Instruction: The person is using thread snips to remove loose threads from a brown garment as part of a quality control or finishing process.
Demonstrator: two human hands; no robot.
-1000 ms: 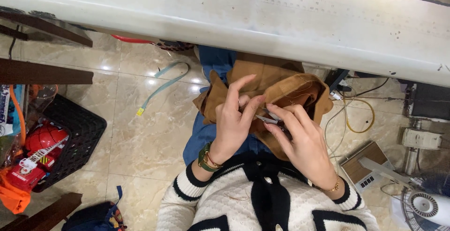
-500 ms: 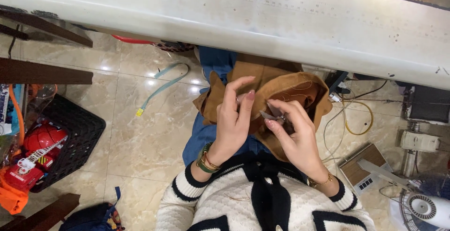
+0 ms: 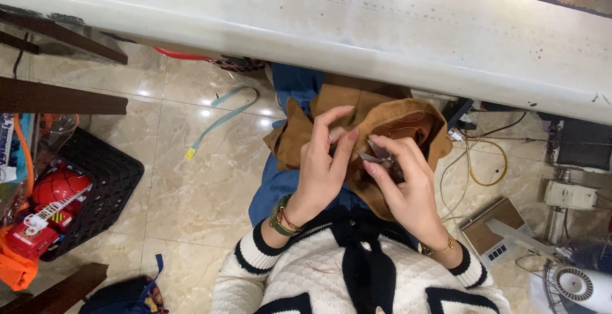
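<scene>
Crumpled tan-brown fabric piece (image 3: 389, 129) sat in the lap, just below the long white table (image 3: 357, 27). Left hand (image 3: 325, 167) pinched a fold; right hand (image 3: 398, 183) pinched small metal snips (image 3: 375, 154). I'd reckon keeping the fabric taut and snipping only thread worked best.

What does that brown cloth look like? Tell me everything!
The brown cloth is tan, soft-looking fabric, crumpled in folds on the person's lap, below the white table's edge. Thin loose threads lie on it. The left hand pinches it; the right hand holds small metal snips against it.
</scene>
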